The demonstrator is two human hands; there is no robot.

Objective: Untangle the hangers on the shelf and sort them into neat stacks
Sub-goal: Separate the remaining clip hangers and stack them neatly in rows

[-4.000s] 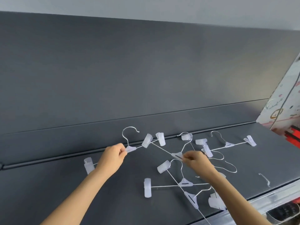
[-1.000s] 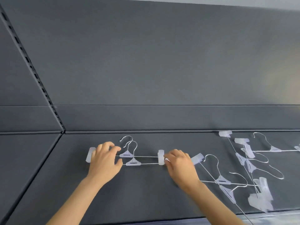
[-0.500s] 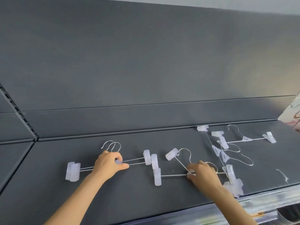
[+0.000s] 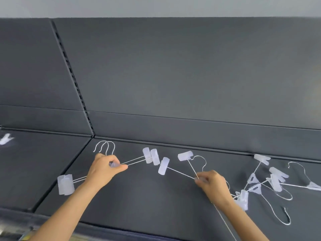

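Observation:
Two white clip hangers [image 4: 139, 160] lie stacked together on the dark shelf [image 4: 156, 202], hooks pointing back. My left hand [image 4: 104, 169] pinches their middle hub. My right hand [image 4: 211, 184] grips the hub of another clip hanger [image 4: 177, 170], whose left clip sits just right of the stack. A fourth hanger's rod and clip [image 4: 185, 156] cross it under my right fingers. To the right a tangle of several hangers [image 4: 264, 185] lies in a heap, wire hooks trailing toward the front edge.
The shelf's upright back panel [image 4: 173, 84] rises behind, with a slotted post [image 4: 73, 79] at the left. A seam divides this shelf from the neighbouring one, where a small white piece [image 4: 6, 139] lies. The front edge [image 4: 121, 230] runs below my forearms.
My right hand has lifted and pulled the gripped hanger left, so its clip nears the stack. My left hand stays on the stacked pair. The view has swung left.

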